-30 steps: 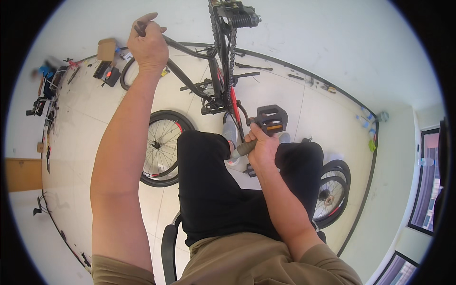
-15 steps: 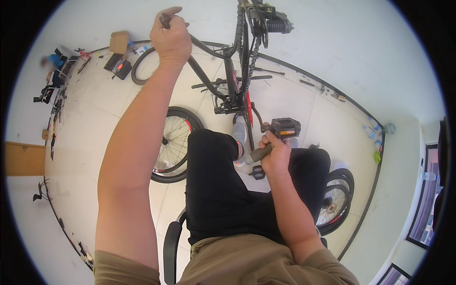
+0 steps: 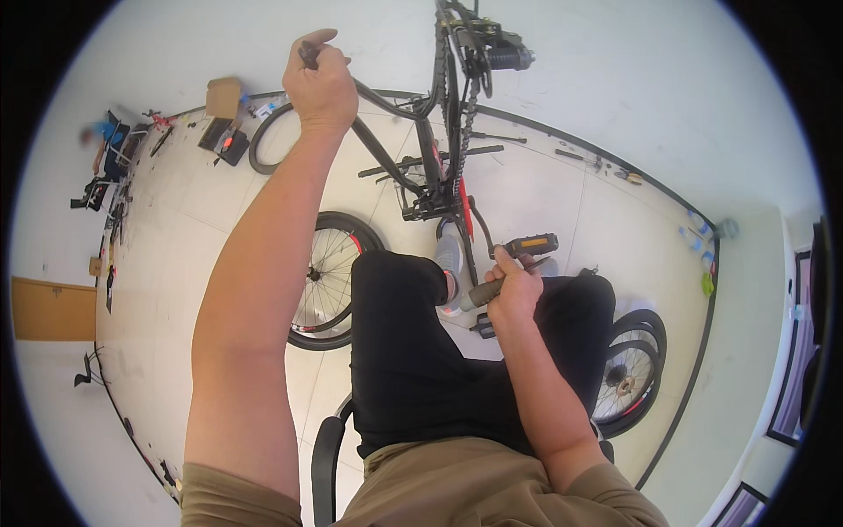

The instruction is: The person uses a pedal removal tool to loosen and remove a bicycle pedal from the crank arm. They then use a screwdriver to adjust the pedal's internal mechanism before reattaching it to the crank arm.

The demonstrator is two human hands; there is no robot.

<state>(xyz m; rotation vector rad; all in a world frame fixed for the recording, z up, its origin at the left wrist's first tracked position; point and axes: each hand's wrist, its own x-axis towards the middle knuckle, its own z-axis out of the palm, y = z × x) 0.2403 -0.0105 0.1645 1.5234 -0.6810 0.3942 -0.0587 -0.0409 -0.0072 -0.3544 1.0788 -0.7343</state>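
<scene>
A black bicycle frame (image 3: 428, 145) with red accents stands before me, its chain (image 3: 468, 114) and rear derailleur (image 3: 479, 53) at the top. My left hand (image 3: 322, 86) is raised and closed round a dark end that appears to belong to this frame; the fist hides most of it. My right hand (image 3: 516, 290) is closed round a tool with a brownish-grey, round-ended handle (image 3: 482, 294); its kind is unclear. A thin dark tip shows past the fingers. That hand's fingertips are at the end of the crank arm (image 3: 483, 224), beside a black pedal (image 3: 533, 243) with an orange reflector.
A spoked wheel (image 3: 325, 281) lies left of my knees and more wheels (image 3: 628, 378) lie at right. A tyre (image 3: 263, 140) and open cardboard box (image 3: 224, 98) are at the far left. Tools (image 3: 628, 177) and bottles (image 3: 698, 233) line the right wall. A person (image 3: 114, 136) sits far left.
The pedal has turned from showing its broad face to nearly edge-on. My right fingers have shifted slightly, uncovering the thin dark tip. The left hand keeps its hold.
</scene>
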